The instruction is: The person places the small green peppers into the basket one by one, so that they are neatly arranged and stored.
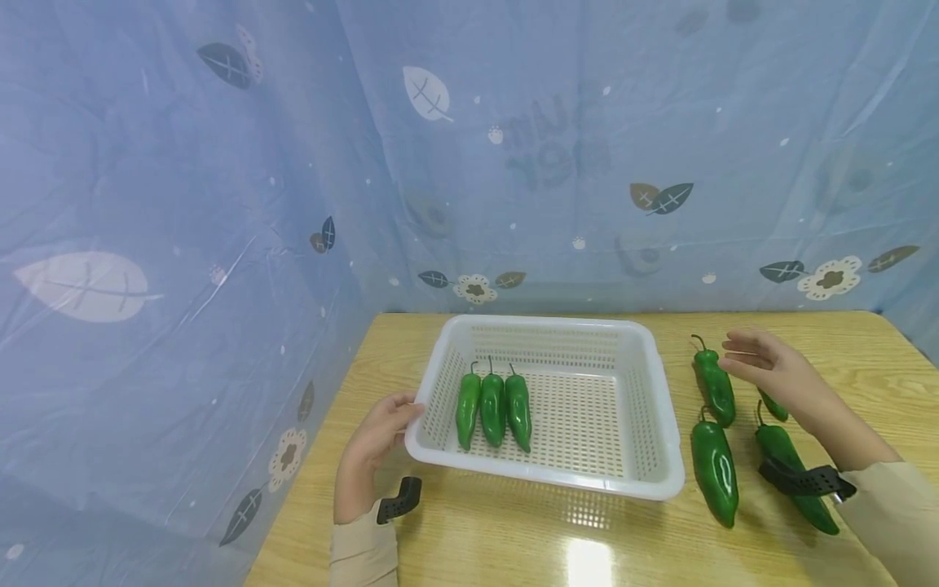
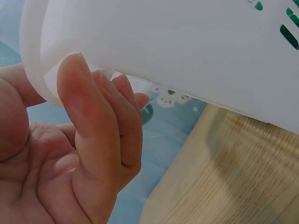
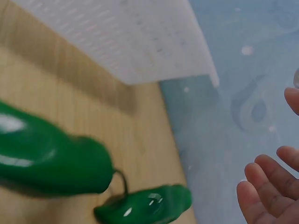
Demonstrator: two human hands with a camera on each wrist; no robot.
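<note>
A white plastic basket [image 1: 543, 481] with slotted walls sits on the table, and three green chili peppers [image 1: 493, 410] lie side by side in its left part. My left hand [image 1: 383, 428] grips the basket's left front corner, thumb and fingers around the rim [image 2: 39, 60]. Over on the right, my right hand [image 1: 770, 367] is above the table with its fingers extended and nothing held. It is nearest to a green chili pepper [image 1: 713, 387] at the back. Closer to the front lie another pepper [image 1: 715, 477] and one [image 1: 803, 489] partly hidden by the wrist strap.
One more pepper [image 1: 773, 405] is mostly covered by the right hand. The wooden table [image 1: 484, 530] meets a blue patterned plastic sheet [image 1: 572, 244] along its back edge, and the sheet also hangs on the left side.
</note>
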